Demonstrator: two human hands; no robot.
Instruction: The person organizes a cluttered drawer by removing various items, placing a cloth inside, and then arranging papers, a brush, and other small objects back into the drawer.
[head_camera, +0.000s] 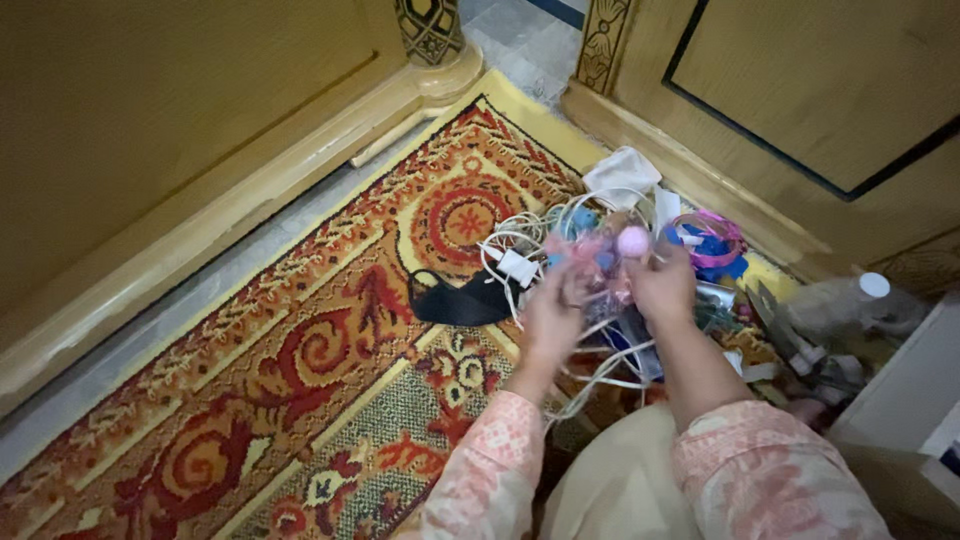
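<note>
Both hands, left (548, 318) and right (662, 285), grip a pink bundle (605, 262) at the rug's (300, 350) far corner; trailing white cables (520, 240) may snag.

The carpet (300, 350) looked woven and rough; the wooden panels (150, 120) glossy; the black mask (455, 300) matt cloth.

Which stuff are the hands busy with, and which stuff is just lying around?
Busy with: left hand and right hand hold a pinkish see-through bag; white cables.

Lying around: black mask, white cloth, plastic bottle, carpet.
</note>
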